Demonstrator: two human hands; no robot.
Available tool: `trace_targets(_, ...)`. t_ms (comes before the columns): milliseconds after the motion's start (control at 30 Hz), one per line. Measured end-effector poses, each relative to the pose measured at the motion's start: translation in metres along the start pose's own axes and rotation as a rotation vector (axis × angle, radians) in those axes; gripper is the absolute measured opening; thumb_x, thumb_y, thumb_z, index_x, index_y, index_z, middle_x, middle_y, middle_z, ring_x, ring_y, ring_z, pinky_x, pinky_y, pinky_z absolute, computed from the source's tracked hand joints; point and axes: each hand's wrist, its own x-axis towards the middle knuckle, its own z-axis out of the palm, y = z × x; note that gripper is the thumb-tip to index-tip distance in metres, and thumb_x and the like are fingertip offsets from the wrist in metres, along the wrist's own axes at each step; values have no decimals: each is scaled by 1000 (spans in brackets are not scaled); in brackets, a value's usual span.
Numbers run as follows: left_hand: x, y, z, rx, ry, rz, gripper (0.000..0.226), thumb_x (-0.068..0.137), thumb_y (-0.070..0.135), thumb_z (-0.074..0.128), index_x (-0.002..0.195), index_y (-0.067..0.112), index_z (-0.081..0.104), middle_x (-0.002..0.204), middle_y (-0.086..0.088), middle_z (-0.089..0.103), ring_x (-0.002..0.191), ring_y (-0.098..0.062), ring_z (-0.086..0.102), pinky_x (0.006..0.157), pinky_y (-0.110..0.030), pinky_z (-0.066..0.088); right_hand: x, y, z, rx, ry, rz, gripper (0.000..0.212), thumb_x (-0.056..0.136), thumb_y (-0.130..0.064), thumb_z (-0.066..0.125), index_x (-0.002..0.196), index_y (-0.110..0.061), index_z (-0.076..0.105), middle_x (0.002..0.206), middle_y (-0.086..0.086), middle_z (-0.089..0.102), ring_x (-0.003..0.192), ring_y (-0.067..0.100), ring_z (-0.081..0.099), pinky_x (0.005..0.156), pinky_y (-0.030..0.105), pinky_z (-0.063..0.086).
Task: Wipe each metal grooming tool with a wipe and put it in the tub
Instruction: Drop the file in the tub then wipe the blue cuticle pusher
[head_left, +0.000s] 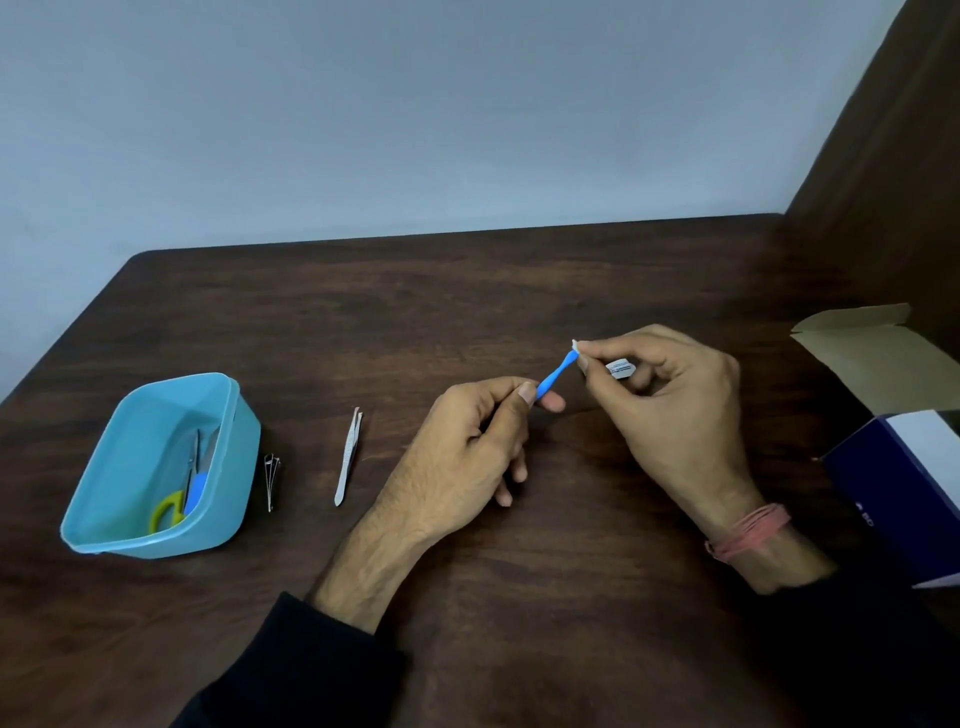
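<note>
Two metal tools lie loose on the dark wooden table (519, 291): silver tweezers (348, 457) at about nine o'clock from the left hand, and a small nail clipper (271, 480) further out the same way, just beside the tub's right wall. The light blue tub (111, 530) sits at nine o'clock from the hands, well apart from them, holding yellow-handled scissors (174, 501) and a blue-handled tool (196, 488). At three o'clock an open cardboard box (898, 467) with a raised flap stands at the table's edge, near the right wrist. Nothing lies between the hands and the tub except the tweezers and clipper.

The blue-handled grooming tool (556, 375) is held above the table between both hands, slanting toward one o'clock. The left hand (467, 457) pinches its lower end between thumb and forefinger, the other fingers curled loosely underneath. The right hand (670, 400) pinches a white wipe (575, 345) around the tool's upper tip, with a small printed wrapper (621, 369) tucked in its curled fingers. A pink thread band (748, 530) circles the right wrist; dark sleeves cover both forearms.
</note>
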Motion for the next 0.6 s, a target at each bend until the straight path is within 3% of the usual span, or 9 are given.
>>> trace_targets(133,0,0,0,-4,1,-5,34,121,30,47,116,24,80,61,14,51,60,-11,62,46,-29,53,0,-1,0,8,-4,7,15,92,-11,90,102,-22,89,72,-19,63,54,17,56,59,20,41)
trace_targets(333,0,1,0,-21,0,-2,34,121,30,47,116,23,80,60,15,50,59,-10,62,46,-29,53,0,-2,1,63,-16,30,14,92,-11,91,101,-22,89,74,-25,66,55,16,55,59,15,39)
trace_targets(433,-1,2,-1,-32,2,-3,34,121,29,47,116,22,80,60,14,50,59,-11,62,46,-29,53,0,0,0,110,-35,56,13,93,-13,89,103,-21,89,80,-21,71,56,15,56,56,21,43)
trace_targets(600,-1,2,0,-28,-1,-4,34,121,30,47,115,23,80,59,14,50,58,-10,61,46,-28,53,0,3,1,104,-12,106,11,95,-18,89,103,-25,88,85,-13,79,58,21,66,57,42,55)
